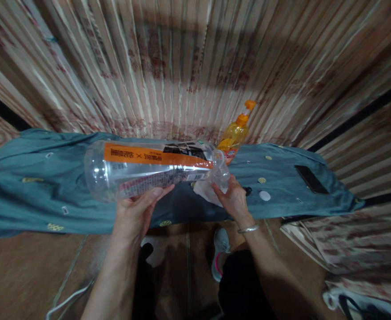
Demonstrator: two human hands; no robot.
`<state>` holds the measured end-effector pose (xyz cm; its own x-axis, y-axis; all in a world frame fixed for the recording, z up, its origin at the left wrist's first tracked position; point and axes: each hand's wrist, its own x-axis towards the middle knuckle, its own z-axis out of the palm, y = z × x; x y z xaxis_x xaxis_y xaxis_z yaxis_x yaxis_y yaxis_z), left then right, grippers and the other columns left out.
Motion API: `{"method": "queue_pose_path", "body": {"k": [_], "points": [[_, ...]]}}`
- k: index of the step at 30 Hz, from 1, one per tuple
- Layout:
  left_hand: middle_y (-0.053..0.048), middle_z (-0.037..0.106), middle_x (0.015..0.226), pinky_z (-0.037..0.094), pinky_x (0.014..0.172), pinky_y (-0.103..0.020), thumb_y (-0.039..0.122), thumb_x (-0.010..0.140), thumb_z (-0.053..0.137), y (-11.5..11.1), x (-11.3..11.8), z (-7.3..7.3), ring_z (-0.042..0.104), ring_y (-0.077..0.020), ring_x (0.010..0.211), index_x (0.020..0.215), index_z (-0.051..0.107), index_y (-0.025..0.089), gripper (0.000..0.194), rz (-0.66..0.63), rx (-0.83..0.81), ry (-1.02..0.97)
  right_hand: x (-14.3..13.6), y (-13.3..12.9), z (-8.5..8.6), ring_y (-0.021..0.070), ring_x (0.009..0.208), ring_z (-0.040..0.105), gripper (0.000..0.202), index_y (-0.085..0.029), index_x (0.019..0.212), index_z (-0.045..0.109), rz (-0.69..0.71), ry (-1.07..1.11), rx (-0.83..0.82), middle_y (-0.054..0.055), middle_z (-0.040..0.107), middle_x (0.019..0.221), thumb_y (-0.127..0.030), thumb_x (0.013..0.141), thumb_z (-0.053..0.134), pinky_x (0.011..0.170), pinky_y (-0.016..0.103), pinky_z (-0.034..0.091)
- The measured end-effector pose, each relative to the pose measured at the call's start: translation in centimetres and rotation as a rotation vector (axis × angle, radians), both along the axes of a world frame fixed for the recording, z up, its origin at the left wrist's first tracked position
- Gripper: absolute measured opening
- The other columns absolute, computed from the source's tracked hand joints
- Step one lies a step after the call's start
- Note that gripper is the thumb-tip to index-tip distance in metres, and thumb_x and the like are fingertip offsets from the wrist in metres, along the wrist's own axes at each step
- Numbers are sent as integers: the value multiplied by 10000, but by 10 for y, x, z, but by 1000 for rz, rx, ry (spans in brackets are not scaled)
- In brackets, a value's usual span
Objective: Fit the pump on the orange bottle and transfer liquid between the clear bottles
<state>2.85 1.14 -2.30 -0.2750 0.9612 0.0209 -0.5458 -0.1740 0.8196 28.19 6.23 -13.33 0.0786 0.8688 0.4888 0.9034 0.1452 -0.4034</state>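
A large clear plastic bottle (149,165) with an orange, silver and black label lies sideways in the air above the cloth, its neck toward the right. My left hand (142,209) is closed on its lower side, near the base end. At the neck end, my right hand (233,198) holds the bottle with its fingers closed, a bracelet on the wrist. A white tissue (206,192) shows beneath the neck, beside my right hand. Behind the neck stands a bottle of yellow liquid (233,138) with an orange pump top.
The narrow surface is covered by a teal patterned cloth (82,213). A black phone (311,179) and a white round thing (265,195) lie on its right part. A striped curtain (175,66) hangs behind. A white cable (69,302) and a bag (365,304) are on the floor.
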Motion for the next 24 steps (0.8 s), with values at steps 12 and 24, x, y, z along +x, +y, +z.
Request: {"method": "queue_pose_path", "body": {"k": [12, 24], "points": [[-32, 807, 867, 683, 789, -412, 251, 478, 987, -1, 0, -2, 780, -257, 865, 826, 790, 223, 401, 1, 4, 11, -1, -1, 0, 297, 878, 718, 668, -99, 1202, 590, -11, -9, 9, 178, 741, 947, -690, 951, 408, 765, 392, 563], [-25, 805, 835, 686, 769, -397, 237, 458, 993, 0, 0, -2, 784, -245, 838, 785, 791, 226, 384, -2, 14, -5, 1, 0, -1, 303, 898, 722, 676, -96, 1224, 588, -8, -11, -3, 194, 748, 988, -691, 949, 425, 785, 406, 569]]}}
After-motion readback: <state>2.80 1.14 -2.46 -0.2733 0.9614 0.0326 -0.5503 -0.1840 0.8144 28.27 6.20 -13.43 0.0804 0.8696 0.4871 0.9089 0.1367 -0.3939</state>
